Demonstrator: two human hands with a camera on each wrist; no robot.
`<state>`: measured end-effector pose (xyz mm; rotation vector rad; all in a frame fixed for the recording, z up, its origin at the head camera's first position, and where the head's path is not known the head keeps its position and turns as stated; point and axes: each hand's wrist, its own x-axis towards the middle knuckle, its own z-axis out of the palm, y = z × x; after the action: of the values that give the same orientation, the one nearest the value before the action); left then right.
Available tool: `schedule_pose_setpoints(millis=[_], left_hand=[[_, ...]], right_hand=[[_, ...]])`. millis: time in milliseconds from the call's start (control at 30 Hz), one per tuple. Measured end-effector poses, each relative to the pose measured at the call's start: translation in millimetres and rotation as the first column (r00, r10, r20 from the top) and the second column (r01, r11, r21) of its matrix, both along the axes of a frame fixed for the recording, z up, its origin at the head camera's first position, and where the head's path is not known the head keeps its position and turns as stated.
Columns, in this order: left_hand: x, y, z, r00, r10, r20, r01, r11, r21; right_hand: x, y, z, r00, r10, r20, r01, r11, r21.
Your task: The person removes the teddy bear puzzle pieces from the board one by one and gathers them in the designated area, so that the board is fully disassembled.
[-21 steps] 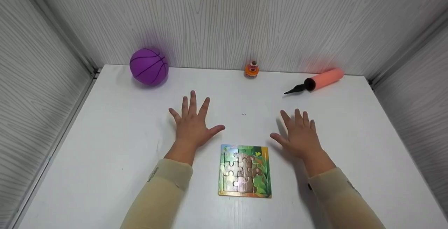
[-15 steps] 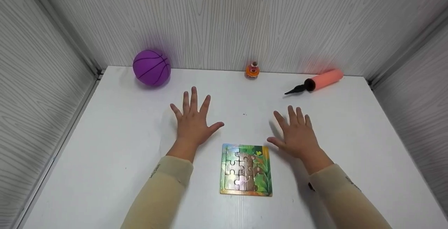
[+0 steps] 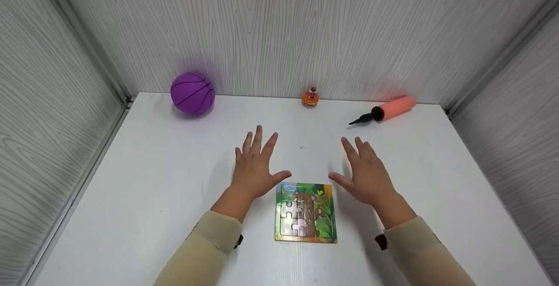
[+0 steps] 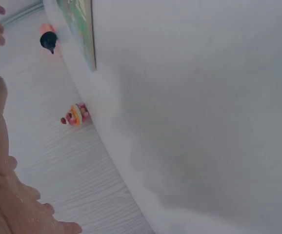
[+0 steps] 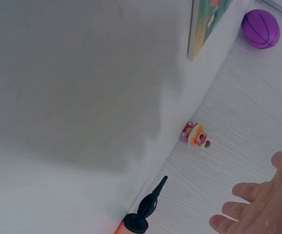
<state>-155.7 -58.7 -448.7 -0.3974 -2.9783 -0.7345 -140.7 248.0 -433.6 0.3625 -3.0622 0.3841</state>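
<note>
White table (image 3: 131,216), head view: near edge and tan sleeves (image 3: 192,251) run out of frame; glare veils part of the puzzle (image 3: 305,214), flat between left hand (image 3: 254,172) and right hand (image 3: 370,177), both raised, fingers spread wide.
Far edge, same view: purple ball (image 3: 192,94) by the left corner, orange toy (image 3: 311,98) midway, coral pump (image 3: 395,108) near the right corner.
Puzzle corner, left wrist view: board and left hand cropped.
Pump nozzle, right wrist view: pump body and right hand cut off.
</note>
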Motion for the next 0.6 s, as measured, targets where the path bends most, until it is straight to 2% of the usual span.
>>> schedule_pose_setpoints(millis=[167,367,467,600], left_hand=[[14.5,9,-3.2,0.994,-0.053,0.095,0.046,0.996,0.081],[39.3,23,-10.3,0.973,-0.141,0.182,0.126,0.988,0.094],[47.5,31,-15.2,0.963,-0.171,0.207,0.155,0.984,0.091],[52.3,43,-20.0,0.951,-0.196,0.237,0.186,0.98,0.065]], right_hand=[[6.9,-9,-4.1,0.991,-0.038,0.132,0.063,0.98,-0.189],[14.6,-22,-15.3,0.962,-0.056,0.267,0.147,0.93,-0.337],[18.9,-28,-19.6,0.945,-0.071,0.319,0.191,0.911,-0.365],[25.0,-31,-26.2,0.934,-0.086,0.347,0.214,0.912,-0.349]])
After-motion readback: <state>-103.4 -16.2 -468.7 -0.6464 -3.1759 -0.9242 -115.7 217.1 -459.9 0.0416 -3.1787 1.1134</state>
